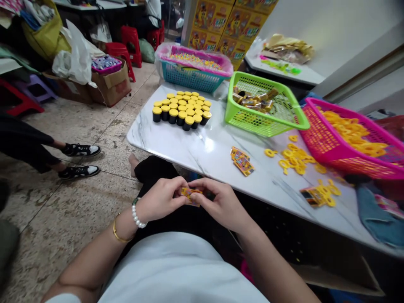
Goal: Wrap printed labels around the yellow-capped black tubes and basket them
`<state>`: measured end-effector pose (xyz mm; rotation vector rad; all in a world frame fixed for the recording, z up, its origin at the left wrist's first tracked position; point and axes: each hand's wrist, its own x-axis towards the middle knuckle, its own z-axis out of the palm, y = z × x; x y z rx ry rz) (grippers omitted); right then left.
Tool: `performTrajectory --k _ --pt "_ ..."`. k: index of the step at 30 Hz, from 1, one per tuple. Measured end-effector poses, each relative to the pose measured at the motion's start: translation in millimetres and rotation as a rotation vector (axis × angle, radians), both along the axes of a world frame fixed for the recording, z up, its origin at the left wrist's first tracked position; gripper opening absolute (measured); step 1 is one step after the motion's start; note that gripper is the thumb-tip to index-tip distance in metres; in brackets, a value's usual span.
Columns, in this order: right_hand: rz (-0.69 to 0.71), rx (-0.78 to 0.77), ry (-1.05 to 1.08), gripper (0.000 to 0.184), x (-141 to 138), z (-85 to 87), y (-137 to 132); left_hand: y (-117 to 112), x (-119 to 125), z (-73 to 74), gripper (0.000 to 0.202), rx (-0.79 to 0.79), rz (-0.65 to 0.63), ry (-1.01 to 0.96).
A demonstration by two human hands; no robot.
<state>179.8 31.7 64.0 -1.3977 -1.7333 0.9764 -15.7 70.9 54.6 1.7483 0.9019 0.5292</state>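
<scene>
Above my lap, just off the table's front edge, my left hand (166, 196) and my right hand (217, 200) meet with fingertips pinched. Between them is a small yellow-orange printed label (191, 192), mostly covered by the fingers. Similar printed labels (242, 161) lie overlapping on the table in front of my right hand. Further right are loose yellow plastic ring-shaped pieces (293, 159), and another stack of labels (311, 196) with several yellow pieces beside and on it. Black tubs with yellow lids (182, 107) stand upright in a tight group beyond my hands.
On the white marbled table (202, 151) stand a teal basket (189, 77) of small colourful bits, a green basket (261, 122) of wrapped tubs and a pink basket (328, 143) of yellow pieces. Yellow cartons (227, 31) rise behind. Another person's shoes (80, 171) are at left.
</scene>
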Motion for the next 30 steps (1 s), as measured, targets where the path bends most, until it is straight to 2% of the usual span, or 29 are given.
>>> performTrajectory --k 3,7,9,12,13,15,19,22,25,27,30 --pt "0.046 -0.084 -0.065 0.012 2 2.4 4 3 0 1.7 0.012 0.002 -0.010 -0.024" --pt "0.083 -0.118 -0.030 0.023 -6 -8.6 1 6 -1 0.3 0.027 0.008 0.038 -0.113" --pt "-0.008 -0.092 0.016 0.035 -12 -16.6 -3 5 -1 0.8 0.030 0.030 0.173 -0.178" --pt "-0.199 -0.068 0.148 0.044 -20 -26.1 -8 -7 0 3.6 0.012 0.063 0.470 -0.263" --pt "-0.245 -0.070 0.191 0.045 -22 -27.8 -8 -12 2 4.6 0.012 0.057 0.523 -0.281" --pt "-0.297 -0.067 0.247 0.044 -26 -28.7 -8 -25 6 5.8 0.019 0.030 0.522 -0.306" --pt "-0.324 -0.023 0.296 0.041 -30 -22.6 -6 -42 16 2.4 0.021 0.016 0.414 -0.326" --pt "-0.297 -0.035 0.298 0.041 -29 -17.8 -7 -41 19 -4.3 0.020 0.029 0.470 -0.310" --pt "-0.298 -0.116 0.341 0.041 -26 -19.5 -7 -36 18 -10.5 0.021 0.010 0.568 -0.290" --pt "-0.335 -0.160 0.415 0.039 -23 -25.3 -6 -35 17 -12.7 0.021 -0.017 0.601 -0.295" --pt "-0.458 -0.141 0.530 0.038 -21 -37.0 -5 -36 16 -13.0 0.023 -0.056 0.605 -0.315"
